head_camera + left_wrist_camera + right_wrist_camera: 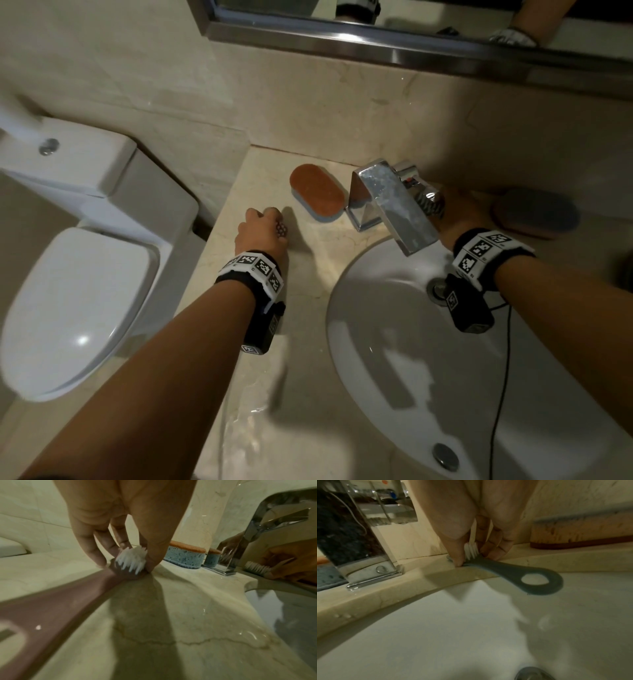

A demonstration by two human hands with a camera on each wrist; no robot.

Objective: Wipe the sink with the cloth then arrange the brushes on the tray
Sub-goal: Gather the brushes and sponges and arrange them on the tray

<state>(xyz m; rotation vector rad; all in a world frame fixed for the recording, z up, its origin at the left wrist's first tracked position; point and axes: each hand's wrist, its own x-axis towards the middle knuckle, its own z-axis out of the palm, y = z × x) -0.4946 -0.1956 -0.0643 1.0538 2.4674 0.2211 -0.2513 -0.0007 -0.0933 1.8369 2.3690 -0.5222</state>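
The left hand [123, 524] pinches the white-bristled head of a mauve brush [51, 601] lying on the counter [308, 260] left of the sink [394, 342]. The right hand [471, 520] grips a grey loop-handled brush [513, 573] on the far rim, right of the tap [387, 202]. An orange-topped sponge [317, 193] sits just left of the tap; another pad [537, 212], seemingly a sponge, lies far right.

mauve brush [51, 601] with white bristles, grey brush [513, 573], orange-topped blue sponge [185, 557].
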